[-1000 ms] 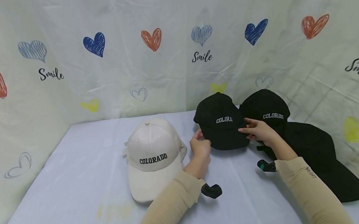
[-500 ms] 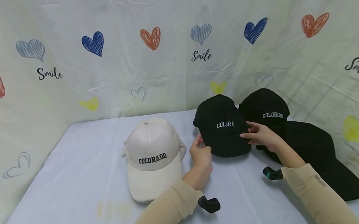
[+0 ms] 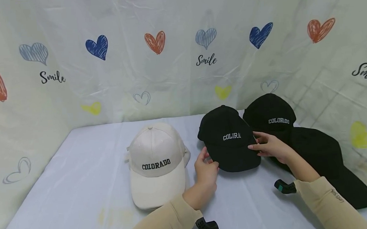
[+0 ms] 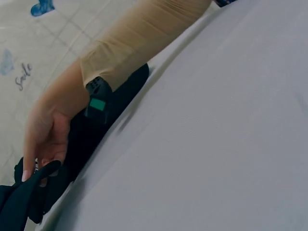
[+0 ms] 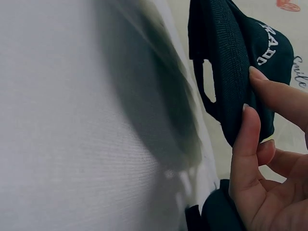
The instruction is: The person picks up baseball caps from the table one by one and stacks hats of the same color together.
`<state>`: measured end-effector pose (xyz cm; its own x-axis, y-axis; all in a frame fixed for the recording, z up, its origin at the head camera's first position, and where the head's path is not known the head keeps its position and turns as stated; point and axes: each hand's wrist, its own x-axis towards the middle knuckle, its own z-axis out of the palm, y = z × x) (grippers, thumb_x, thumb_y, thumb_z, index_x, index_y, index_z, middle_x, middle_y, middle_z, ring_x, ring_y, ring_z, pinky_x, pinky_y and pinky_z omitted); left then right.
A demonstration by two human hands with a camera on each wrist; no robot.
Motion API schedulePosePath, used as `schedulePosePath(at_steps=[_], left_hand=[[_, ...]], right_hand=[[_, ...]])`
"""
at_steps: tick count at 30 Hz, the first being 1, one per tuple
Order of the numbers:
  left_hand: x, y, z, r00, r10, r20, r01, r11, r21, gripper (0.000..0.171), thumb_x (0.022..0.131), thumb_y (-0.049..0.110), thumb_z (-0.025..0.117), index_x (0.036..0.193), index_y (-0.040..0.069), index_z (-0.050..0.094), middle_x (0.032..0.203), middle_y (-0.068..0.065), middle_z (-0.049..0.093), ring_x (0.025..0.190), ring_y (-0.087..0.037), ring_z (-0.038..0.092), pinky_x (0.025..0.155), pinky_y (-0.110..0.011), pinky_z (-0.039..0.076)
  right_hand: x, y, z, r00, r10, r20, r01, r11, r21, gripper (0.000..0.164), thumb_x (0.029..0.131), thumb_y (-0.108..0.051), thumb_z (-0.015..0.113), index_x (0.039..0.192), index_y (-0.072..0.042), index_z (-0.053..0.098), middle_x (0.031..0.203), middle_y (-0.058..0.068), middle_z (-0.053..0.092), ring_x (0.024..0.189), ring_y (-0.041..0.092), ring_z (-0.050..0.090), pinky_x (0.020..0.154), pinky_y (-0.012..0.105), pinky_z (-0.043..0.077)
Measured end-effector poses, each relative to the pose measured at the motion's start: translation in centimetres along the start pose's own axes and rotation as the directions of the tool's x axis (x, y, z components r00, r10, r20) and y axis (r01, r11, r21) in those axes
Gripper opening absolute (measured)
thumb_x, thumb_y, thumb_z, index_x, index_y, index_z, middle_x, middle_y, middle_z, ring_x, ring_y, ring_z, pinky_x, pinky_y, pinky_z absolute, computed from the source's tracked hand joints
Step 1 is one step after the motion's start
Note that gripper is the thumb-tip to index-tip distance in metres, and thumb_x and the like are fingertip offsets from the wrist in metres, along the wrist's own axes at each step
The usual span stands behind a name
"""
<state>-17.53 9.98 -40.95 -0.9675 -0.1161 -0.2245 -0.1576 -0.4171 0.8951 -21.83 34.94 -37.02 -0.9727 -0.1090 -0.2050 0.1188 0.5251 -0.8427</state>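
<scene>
A black cap [image 3: 231, 153] with white lettering hangs tilted over the table between the two hands, its brim toward me. My left hand [image 3: 206, 172] pinches the brim's left side, thumb in front and fingers partly hidden behind. On the opposite side my right hand [image 3: 272, 146] grips the edge near the lettering's end. The right wrist view shows that right hand [image 5: 269, 178] close up, thumb and fingers on the black cap [image 5: 236, 62], its back strap loop visible. In the left wrist view the right hand [image 4: 48, 130] holds the dark cloth; the left hand is out of sight there.
A cream cap [image 3: 156, 165] marked COLORADO sits left of the hands. Behind the right hand stands another black COLORADO cap [image 3: 270, 111], and one more black cap [image 3: 321, 151] lies under the right forearm. The white-covered table [image 3: 81, 190] ends at a heart-printed backdrop [image 3: 174, 73].
Both hands have drawn the black cap down the view, toward me and slightly right, keeping their hold. The cream cap and the other black caps stay where they were.
</scene>
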Motion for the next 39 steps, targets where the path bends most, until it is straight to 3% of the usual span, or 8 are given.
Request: schedulePosePath(at_steps=[8,16,20,27,35,39], left_hand=[[-0.7,0.0,-0.7,0.999,0.019,0.037,-0.021,0.997,0.068,0.078,0.078,-0.027,0.055,0.150,0.001,0.048,0.116,-0.007,0.049,0.080,-0.015,0.048,0.056,-0.021,0.047],[-0.6,0.2,-2.1,0.981,-0.028,0.190,-0.011,0.979,0.202,0.089,0.076,-0.028,0.059,0.156,0.004,0.036,0.113,-0.007,0.049,0.078,-0.015,0.049,0.058,-0.023,0.050],[-0.5,0.4,-2.5,0.972,-0.046,0.231,-0.015,0.967,0.256,0.090,0.077,-0.028,0.059,0.156,0.003,0.033,0.120,-0.010,0.050,0.082,-0.017,0.052,0.062,-0.025,0.052],[-0.8,1.0,-3.3,0.971,-0.025,0.239,-0.056,0.944,0.326,0.078,0.077,-0.022,0.062,0.151,-0.007,0.041,0.133,-0.015,0.052,0.098,-0.021,0.057,0.078,-0.028,0.056],[-0.9,1.6,-4.0,0.965,-0.053,0.256,-0.029,0.952,0.306,0.078,0.075,-0.017,0.056,0.151,-0.011,0.039,0.133,-0.016,0.053,0.096,-0.020,0.053,0.071,-0.023,0.048],[-1.0,1.9,-4.4,0.961,-0.089,0.263,-0.008,0.938,0.347,0.078,0.077,-0.014,0.059,0.152,-0.009,0.038,0.139,-0.017,0.052,0.108,-0.024,0.054,0.086,-0.030,0.050]], right_hand=[[-0.7,0.6,0.2,1.000,-0.008,0.016,0.007,0.999,0.039,0.088,0.098,-0.021,0.072,0.158,0.010,0.014,0.125,0.024,0.040,0.091,0.019,0.059,0.076,0.027,0.059],[-1.6,1.5,0.4,0.999,-0.012,0.050,0.008,0.998,0.064,0.085,0.098,-0.016,0.071,0.156,0.010,0.014,0.119,0.020,0.039,0.088,0.020,0.058,0.076,0.028,0.059],[-2.1,1.6,0.6,0.998,-0.011,0.059,0.006,0.997,0.080,0.085,0.097,-0.014,0.073,0.154,0.011,0.015,0.114,0.019,0.041,0.086,0.019,0.059,0.075,0.030,0.060],[-2.5,2.1,0.9,0.995,-0.017,0.099,0.008,0.996,0.092,0.087,0.096,-0.012,0.073,0.153,0.013,0.013,0.107,0.015,0.043,0.086,0.019,0.059,0.075,0.032,0.061],[-3.0,2.4,1.1,0.991,0.002,0.132,-0.012,0.997,0.078,0.085,0.097,-0.013,0.072,0.152,0.011,0.012,0.110,0.016,0.043,0.081,0.021,0.062,0.073,0.034,0.061],[-3.4,2.2,1.3,0.989,0.018,0.146,-0.023,0.999,0.034,0.085,0.096,-0.014,0.074,0.150,0.011,0.013,0.109,0.017,0.044,0.080,0.023,0.063,0.071,0.035,0.062]])
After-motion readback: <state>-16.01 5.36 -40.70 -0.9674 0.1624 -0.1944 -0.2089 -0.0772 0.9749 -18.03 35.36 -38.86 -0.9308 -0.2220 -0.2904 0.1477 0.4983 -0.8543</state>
